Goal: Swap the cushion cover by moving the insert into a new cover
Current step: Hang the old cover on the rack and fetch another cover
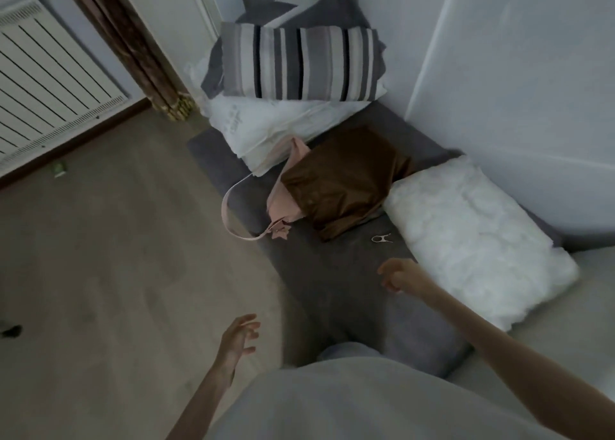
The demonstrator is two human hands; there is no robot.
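Observation:
A bare white cushion insert (472, 236) lies on the grey sofa seat (332, 280) against the right backrest. To its left lies a flat brown satin cover (342, 180), partly over a pink bag (283, 200). My right hand (396, 275) hovers over the seat just left of the insert's near corner, fingers loosely curled and empty. Lower left, above the floor, my left hand (238, 338) has its fingers spread and holds nothing.
A striped grey cushion (299, 63) rests on white pillows (266, 123) and dark bedding at the sofa's far end. A small clear clip (381, 238) lies on the seat. A radiator (46, 83) and brown curtain (139, 47) stand at left above the wooden floor (100, 256).

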